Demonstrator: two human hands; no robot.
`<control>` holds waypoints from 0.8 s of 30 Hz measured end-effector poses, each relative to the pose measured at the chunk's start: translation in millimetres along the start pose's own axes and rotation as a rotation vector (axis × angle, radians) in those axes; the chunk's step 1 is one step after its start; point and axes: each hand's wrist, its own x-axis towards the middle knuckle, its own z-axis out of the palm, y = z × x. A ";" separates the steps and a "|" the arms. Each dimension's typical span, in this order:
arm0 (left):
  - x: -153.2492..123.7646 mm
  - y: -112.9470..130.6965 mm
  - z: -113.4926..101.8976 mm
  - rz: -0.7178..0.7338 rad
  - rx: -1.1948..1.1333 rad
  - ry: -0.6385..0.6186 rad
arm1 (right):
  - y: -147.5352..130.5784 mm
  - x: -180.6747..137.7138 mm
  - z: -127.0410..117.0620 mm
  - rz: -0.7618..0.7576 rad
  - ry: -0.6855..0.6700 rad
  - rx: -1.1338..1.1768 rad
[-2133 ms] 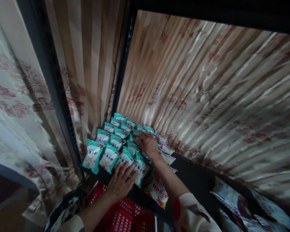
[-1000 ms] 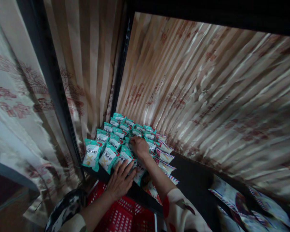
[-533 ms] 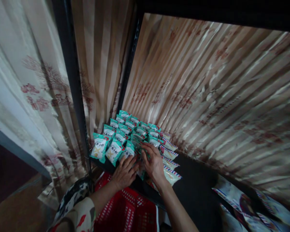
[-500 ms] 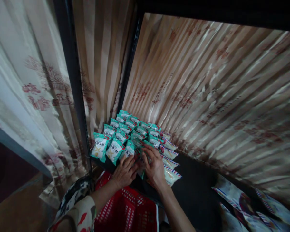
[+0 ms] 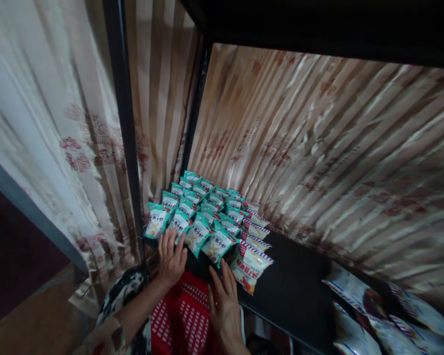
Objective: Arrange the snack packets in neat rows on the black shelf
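Rows of small teal-and-white snack bags [image 5: 197, 231] stand at the left end of a black shelf [image 5: 292, 276]. My left hand [image 5: 171, 257] has its fingers spread at the lower edge of the front row, by the second bag from the left; whether it touches the bag I cannot tell. Just below the rightmost front teal bag [image 5: 218, 242] is my right hand [image 5: 224, 301], fingers stretched out and holding nothing. To its right leans a white snack bag with a red-and-blue striped edge [image 5: 250, 266], the front one of a single column.
A red perforated basket [image 5: 187, 315] sits below the shelf edge, under my hands. Larger white bags [image 5: 355, 291] lie at the shelf's right. Dark metal posts [image 5: 124, 123] and pleated printed curtains [image 5: 318, 148] enclose the shelf at the left and back.
Both hands have drawn apart, the left to the left, the right down toward me. The rightmost front teal bag, previously behind my hands, now shows in full. The view has shifted slightly.
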 end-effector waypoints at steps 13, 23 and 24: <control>18.9 -49.6 -4.9 -0.105 -0.009 -0.132 | -0.8 10.1 9.4 0.117 -0.024 0.078; -9.3 -4.6 -24.0 0.083 -0.130 -0.162 | 15.1 -23.1 -32.6 0.220 0.161 0.067; -15.8 2.1 -24.6 0.099 -0.147 -0.191 | 20.1 -27.7 -34.9 0.260 0.196 0.071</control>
